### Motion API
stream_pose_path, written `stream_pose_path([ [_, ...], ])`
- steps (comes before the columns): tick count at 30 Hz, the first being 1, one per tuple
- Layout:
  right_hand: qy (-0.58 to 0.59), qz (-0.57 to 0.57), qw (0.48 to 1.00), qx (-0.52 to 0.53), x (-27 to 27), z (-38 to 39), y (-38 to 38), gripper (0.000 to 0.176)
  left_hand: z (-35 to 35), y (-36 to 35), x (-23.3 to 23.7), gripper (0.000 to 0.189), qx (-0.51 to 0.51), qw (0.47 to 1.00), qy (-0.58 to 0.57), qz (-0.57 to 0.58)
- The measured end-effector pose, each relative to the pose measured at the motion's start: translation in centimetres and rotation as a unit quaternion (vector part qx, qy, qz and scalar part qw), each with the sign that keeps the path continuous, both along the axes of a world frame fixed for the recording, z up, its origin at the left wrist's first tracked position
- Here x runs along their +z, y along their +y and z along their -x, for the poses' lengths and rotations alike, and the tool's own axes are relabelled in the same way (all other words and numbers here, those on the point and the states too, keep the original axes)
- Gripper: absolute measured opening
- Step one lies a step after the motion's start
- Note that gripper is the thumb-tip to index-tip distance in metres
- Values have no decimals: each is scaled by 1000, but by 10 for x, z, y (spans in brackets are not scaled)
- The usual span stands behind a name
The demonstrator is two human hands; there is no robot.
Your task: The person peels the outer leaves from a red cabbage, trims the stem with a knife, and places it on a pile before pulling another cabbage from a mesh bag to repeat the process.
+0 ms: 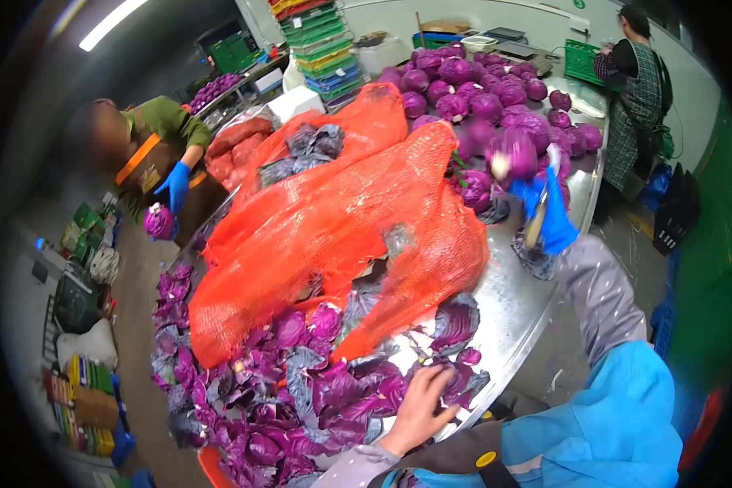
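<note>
My right hand (549,213), in a blue glove, is closed round a knife (537,218) beside the heap of purple cabbages (484,102). A blurred cabbage (512,156) is just beyond that hand, and I cannot tell whether they touch. My left hand (421,407) is bare, its fingers spread over the near edge of the loose purple leaves (333,390), with nothing held. Between the leaves and the cabbages lies a red mesh bag (325,220), torn open, with dark leaves showing through it.
A co-worker (159,146) at the left holds a cabbage (159,221) in a gloved hand. Another person (638,98) stands at the table's far right end beside a green crate (581,61). Stacked crates (321,49) rise behind the metal table (516,305).
</note>
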State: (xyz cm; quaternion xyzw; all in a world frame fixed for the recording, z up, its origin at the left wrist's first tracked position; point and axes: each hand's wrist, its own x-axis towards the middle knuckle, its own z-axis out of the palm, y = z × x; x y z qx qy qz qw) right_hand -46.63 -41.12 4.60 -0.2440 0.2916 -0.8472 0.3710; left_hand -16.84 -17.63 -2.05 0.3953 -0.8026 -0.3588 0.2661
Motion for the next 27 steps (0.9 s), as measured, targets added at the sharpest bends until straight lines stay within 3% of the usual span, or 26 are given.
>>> stream_pose_path([
  [2,150,-8,976,158,11,71,-22,44,6,1,-5,65,-39,985,-154,70],
  [4,294,1,952,80,55,59,-39,34,6,3,-26,63,-48,982,-176,55],
  [5,310,-72,938,139,75,45,-33,34,5,1,-30,60,-34,964,-257,63],
  [6,314,-71,937,137,78,22,-27,34,4,-2,-37,57,-19,939,-335,72],
  [8,414,-158,871,212,72,-16,-3,37,-11,-6,-58,49,61,931,-342,114],
  [10,457,-277,793,291,24,-17,-15,39,-41,-4,-49,48,147,919,-353,100],
  [12,541,-314,741,244,9,-41,0,32,-85,6,-48,46,232,898,-363,88],
  [13,544,-311,738,250,-11,-43,-9,32,-107,13,-39,47,277,896,-346,18],
  [15,495,-181,829,190,-60,-45,-31,27,-153,33,-42,48,340,871,-351,48],
  [17,436,-211,849,212,-53,-54,-42,24,-183,49,-42,48,365,842,-392,68],
  [18,378,-239,865,228,-37,-65,-41,21,-191,56,-39,50,383,830,-401,53],
  [19,317,-172,909,209,-22,-80,-37,19,-196,61,-36,51,403,823,-400,30],
  [21,365,-198,875,251,37,-86,-38,19,-200,71,-36,53,435,813,-387,5],
  [23,359,-68,908,207,102,-123,-18,24,-202,74,-38,53,450,809,-379,12],
  [24,425,-76,875,218,147,-133,13,32,-203,74,-39,53,454,808,-375,16],
  [25,423,-14,880,214,174,-139,37,32,-202,74,-40,53,458,805,-377,11],
  [27,407,-11,904,127,212,-123,65,28,-202,73,-44,51,469,799,-375,14],
])
